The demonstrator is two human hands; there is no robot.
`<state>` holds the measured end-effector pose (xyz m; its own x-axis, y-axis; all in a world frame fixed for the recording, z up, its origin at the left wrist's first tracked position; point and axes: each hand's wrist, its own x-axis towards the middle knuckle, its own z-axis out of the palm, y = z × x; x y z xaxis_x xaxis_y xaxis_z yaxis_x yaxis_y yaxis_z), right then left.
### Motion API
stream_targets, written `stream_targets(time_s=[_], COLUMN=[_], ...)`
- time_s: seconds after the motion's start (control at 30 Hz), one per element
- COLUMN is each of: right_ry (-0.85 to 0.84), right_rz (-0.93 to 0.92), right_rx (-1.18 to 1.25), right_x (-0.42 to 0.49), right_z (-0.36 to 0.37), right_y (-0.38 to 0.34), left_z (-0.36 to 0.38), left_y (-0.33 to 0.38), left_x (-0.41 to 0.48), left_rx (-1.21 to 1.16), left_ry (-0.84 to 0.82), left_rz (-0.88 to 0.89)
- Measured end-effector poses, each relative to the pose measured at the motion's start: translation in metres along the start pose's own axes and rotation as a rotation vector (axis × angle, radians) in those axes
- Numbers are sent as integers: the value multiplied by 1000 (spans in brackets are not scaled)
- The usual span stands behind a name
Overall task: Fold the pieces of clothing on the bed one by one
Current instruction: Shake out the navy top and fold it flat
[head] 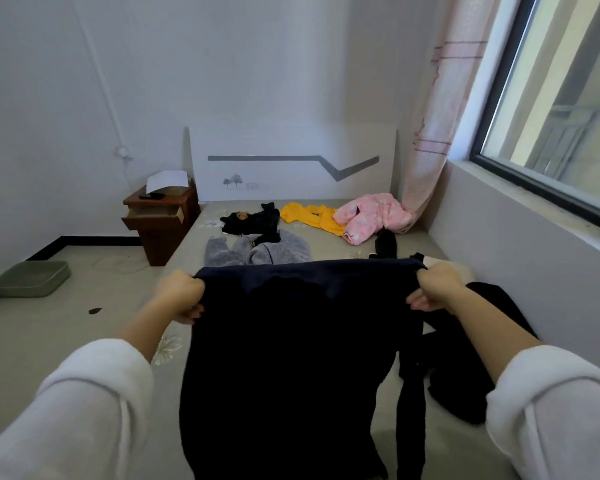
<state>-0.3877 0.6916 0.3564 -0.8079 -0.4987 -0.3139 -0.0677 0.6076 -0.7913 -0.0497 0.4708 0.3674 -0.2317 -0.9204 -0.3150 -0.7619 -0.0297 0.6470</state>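
A dark navy garment hangs in front of me above the bed, stretched by its top edge. My left hand grips the left corner and my right hand grips the right corner, fingers curled round the cloth. Its lower part drops out of view at the bottom. Farther up the bed lie a grey fleece piece, a black garment, a yellow top and a pink padded jacket. More black clothing lies at the right, partly hidden by my right arm.
A wooden nightstand with an open drawer stands left of the bed. A green tray sits on the floor at the left. The white headboard is at the far end, and a wall with a window and a curtain runs along the right.
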Motion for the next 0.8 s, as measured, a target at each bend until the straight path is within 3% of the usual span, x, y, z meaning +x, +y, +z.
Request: stream_targets(time_s=[0.07,0.17,0.3,0.47,0.6,0.8], right_ry=[-86,25,242,371,446,332], right_rz=[53,-45,-263,-437,-489,-421], right_rx=[333,405,280,181,157,23], right_x=[16,40,57,46,26,-6], right_z=[12,23,18,25,43,76], right_y=[-7,-24,-43,-30,12,108], left_z=[7,14,8,16,39,95], left_y=[13,33,36,5,-44,-150], left_x=[12,40,68,62,39,11], left_rx=[-409,-700,-576,-462,-401,-289], left_ry=[-115,12,258,398,396,279], left_rz=[-78,35,426,629,627,472])
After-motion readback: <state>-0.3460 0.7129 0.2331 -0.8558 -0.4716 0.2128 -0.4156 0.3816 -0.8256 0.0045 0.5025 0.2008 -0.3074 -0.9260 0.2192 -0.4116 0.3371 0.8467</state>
